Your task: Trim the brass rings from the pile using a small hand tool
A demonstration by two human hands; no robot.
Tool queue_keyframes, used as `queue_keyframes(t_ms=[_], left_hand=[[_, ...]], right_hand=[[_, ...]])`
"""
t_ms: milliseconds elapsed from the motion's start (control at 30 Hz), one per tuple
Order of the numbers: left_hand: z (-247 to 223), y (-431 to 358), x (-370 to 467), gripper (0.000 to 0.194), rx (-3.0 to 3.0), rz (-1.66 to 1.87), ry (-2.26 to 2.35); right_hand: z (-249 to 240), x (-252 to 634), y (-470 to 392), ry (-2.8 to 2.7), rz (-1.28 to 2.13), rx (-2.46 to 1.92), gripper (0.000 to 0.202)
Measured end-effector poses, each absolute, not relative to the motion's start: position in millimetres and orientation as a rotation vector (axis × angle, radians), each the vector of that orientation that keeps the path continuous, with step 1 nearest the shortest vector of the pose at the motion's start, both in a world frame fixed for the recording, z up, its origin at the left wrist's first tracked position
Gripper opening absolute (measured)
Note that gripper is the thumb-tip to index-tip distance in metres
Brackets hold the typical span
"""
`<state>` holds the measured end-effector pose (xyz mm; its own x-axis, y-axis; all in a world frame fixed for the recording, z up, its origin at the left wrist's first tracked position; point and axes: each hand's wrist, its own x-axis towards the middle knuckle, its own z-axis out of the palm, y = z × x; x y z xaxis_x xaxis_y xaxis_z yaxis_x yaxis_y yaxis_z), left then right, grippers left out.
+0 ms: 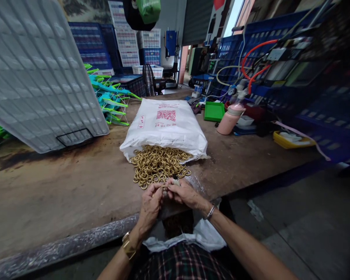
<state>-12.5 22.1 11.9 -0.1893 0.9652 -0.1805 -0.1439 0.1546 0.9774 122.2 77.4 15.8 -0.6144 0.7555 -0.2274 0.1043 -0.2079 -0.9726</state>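
My left hand (150, 203) is closed in a pinch on a brass-coloured ring (164, 187) near the table's front edge. Close against it, my right hand (188, 195) is closed around a small pale tool with a black end (175, 181); its working end is hidden by the fingers. The right fingertips meet the same ring. Just beyond both hands, a heap of brass-coloured rings (159, 165) spills from the open mouth of a white woven sack (166, 130) with red print, lying on its side.
On the worktable (76, 186), a translucent ribbed panel (43, 74) leans at left before green and blue plastic parts (112, 97). At right are a green tray (214, 111), a pink bottle (230, 119) and a yellow tray (293, 140). Stacked crates (125, 39) stand behind.
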Motion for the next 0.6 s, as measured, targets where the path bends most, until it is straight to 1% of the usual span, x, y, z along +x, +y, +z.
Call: queue_keyframes(t_ms=[67,167,300,467,600], left_hand=[[10.3,18.0,-12.3,0.024,0.939,1.313,1.369],[6.5,12.7,-13.4,0.019,1.071,1.350,1.417],[1.7,7.3,-14.7,0.018,1.167,1.356,1.440],[-0.7,3.0,-13.7,0.021,1.128,1.326,1.407],[-2.5,0.1,-12.9,0.022,1.055,1.313,1.403]], right_hand=[[14.7,119.9,76.0,-1.612,1.820,-1.058,0.028],[15.3,116.9,74.8,-1.757,1.631,-1.132,0.034],[15.2,114.9,73.2,-1.869,1.486,-1.165,0.028],[14.3,113.1,69.9,-1.897,1.428,-1.189,0.022],[13.3,110.6,67.6,-1.864,1.444,-1.194,0.019]])
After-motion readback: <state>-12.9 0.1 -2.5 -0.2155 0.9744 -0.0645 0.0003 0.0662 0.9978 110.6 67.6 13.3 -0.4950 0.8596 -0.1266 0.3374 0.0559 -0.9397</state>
